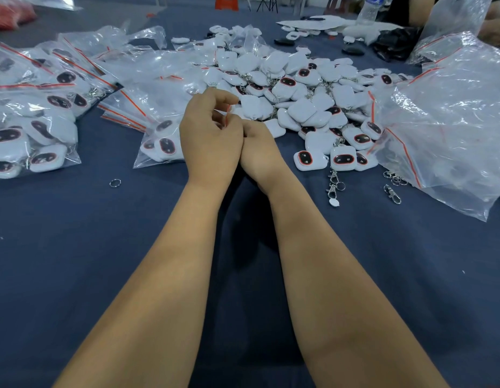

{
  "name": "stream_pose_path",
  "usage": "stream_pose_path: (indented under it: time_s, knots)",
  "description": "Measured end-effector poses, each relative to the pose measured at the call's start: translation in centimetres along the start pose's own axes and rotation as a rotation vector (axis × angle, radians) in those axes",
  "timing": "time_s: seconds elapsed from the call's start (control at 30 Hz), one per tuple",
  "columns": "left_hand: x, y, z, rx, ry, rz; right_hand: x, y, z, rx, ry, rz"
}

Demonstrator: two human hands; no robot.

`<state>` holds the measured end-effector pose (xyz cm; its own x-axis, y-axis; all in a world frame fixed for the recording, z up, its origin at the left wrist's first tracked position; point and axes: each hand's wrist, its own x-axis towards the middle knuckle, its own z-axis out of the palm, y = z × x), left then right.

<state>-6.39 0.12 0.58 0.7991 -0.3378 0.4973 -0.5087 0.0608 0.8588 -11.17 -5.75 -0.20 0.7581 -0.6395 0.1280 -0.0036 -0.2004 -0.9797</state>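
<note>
The blue-covered worktop [75,247] carries a wide heap of white key fobs [299,88] in the middle, with crumpled clear bags [453,121] on the right and filled bags [33,121] on the left. At the heap's near edge the 2 hands meet, side against side: the left hand [212,138] has its fingers curled and pinches a thin red strip [228,114] just above the worktop, while the right hand [261,149] presses against it with its fingers hidden, so I cannot tell its grip. Smaller still, 1 split ring [115,182] lies alone near the left bags and a metal clasp [334,186] lies right of the wrists.
</note>
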Motion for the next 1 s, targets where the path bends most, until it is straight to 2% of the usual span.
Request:
stream_pose_path:
  time_s: [0.1, 0.2, 0.27, 0.4, 0.53, 0.73, 0.8, 0.93, 1.0]
  knots:
    - [0.3, -0.4, 0.1, 0.036, -0.037, -0.064, 0.2, -0.1, 0.1, -0.056, 0.083, -0.031]
    - [0.5, -1.0, 0.3, 0.074, -0.103, -0.127, 0.3, 0.0, -0.2, -0.188, 0.333, -0.04]
    - [0.5, -1.3, 0.3, 0.147, -0.151, -0.12, 0.4, 0.2, -1.1, -0.318, 0.428, -0.039]
    - [0.2, -1.5, 0.7, 0.344, -0.241, -0.022, 0.6, 0.6, -2.3, -0.686, 0.409, 0.027]
    - [0.1, -1.8, 0.7, 0.502, -0.29, 0.065, 0.4, 1.1, -2.2, -0.785, 0.343, 0.063]
    - [0.2, -2.0, 0.3, 0.602, -0.28, 0.024, 0.8, 1.2, -2.4, -0.935, 0.353, 0.074]
    - [0.3, -2.1, 0.1, 0.615, -0.255, -0.004, 1.0, 0.9, -2.4, -0.819, 0.392, 0.051]
    - [0.6, -2.2, -0.5, 0.633, -0.201, -0.038, 0.7, 0.2, -1.8, -0.15, 0.449, 0.004]
    - [0.6, -2.2, -0.6, 0.672, -0.225, -0.049, 0.5, -0.1, -1.6, 0.033, 0.418, 0.035]
